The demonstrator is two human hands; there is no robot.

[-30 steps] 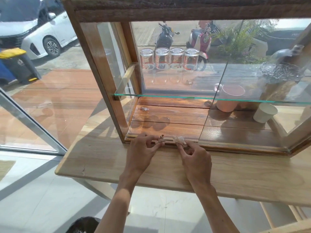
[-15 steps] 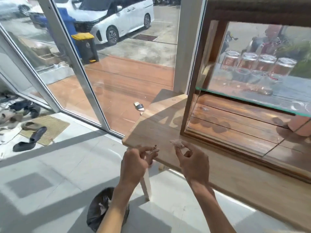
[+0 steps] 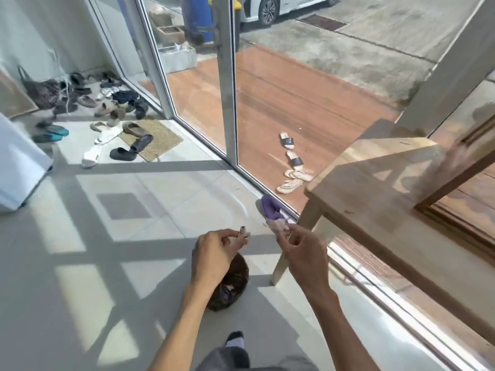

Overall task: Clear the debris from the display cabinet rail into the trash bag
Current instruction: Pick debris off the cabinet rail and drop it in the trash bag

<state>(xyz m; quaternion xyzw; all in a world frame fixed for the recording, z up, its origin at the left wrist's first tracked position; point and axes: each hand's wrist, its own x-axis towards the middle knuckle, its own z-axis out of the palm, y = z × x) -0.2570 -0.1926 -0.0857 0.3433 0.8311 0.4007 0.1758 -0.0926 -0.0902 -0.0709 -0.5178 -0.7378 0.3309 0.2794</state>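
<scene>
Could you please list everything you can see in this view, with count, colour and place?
Trash bag: one, dark, on the floor under the left hand.
Debris: one pale crumpled scrap in the right fingers; a smaller bit in the left fingers.
Wooden table: one, light wood, right side.
Display cabinet: one, dark wood frame, on the table, only its corner visible.
Purple slipper: one, by the glass door track.
Sandals outside: several, dark and woven, on the brown deck.
Shoes indoors: many, mixed colours, beside the doormat.
White car: one, top, outside.
Left hand: pinching debris.
Right hand: pinching debris.
</scene>
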